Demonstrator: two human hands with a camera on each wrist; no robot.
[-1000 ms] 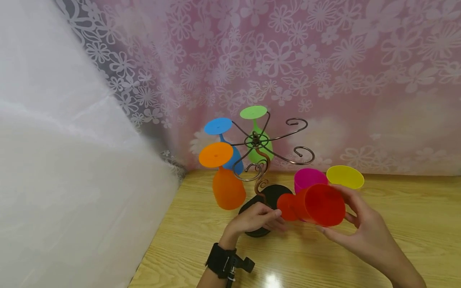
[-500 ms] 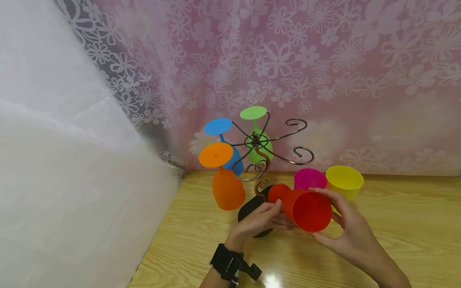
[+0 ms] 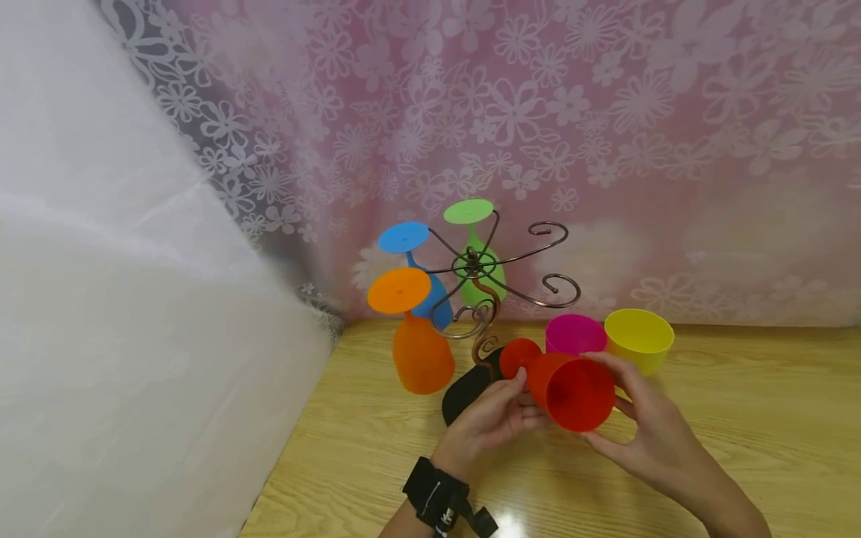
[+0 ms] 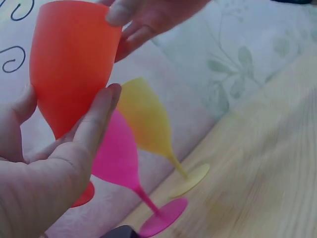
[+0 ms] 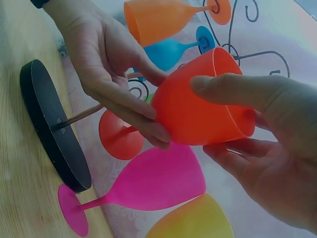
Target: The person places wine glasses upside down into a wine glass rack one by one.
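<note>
L hand [image 3: 487,426] now grips bowl of red cup [image 3: 568,387], vs. by its foot 1s ago; R hand [image 3: 655,441] pinches rim. Prob. steadier 2-hand hold; rack [image 3: 473,263] at 11 o'clock.

1. The left hand [image 3: 491,420] sits near five o'clock in the head view, its forearm [image 3: 406,521] angled toward one, thumb [image 3: 507,392] opposing fingers [image 4: 95,119] in a hold.
2. The right hand [image 3: 649,433], near four o'clock, grips between thumb and curved fingers, its forearm angled between ten and eleven.
</note>
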